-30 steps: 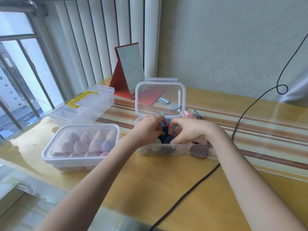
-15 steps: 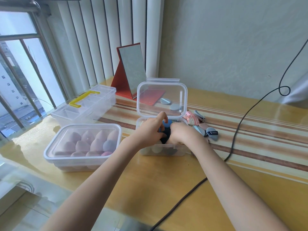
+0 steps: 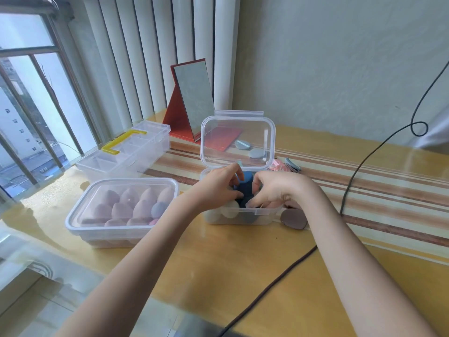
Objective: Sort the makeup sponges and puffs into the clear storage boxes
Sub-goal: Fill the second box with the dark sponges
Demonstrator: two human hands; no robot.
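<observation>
No readable text or labels (boxes unmarked)

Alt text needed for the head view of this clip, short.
Both hands, left hand and right hand, press dark blue sponges into an open clear box on a wooden table. To its left, a closed box of pink sponges; behind it, a red folding mirror.

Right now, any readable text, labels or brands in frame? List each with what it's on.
None readable.
Closed box of sponges: no label shows.
Open box, its raised lid and the yellow-handled divided case: clear plastic, no print visible.
Mirror: no marking visible.
Loose puffs behind the right hand: any tags are too small to read.
</observation>
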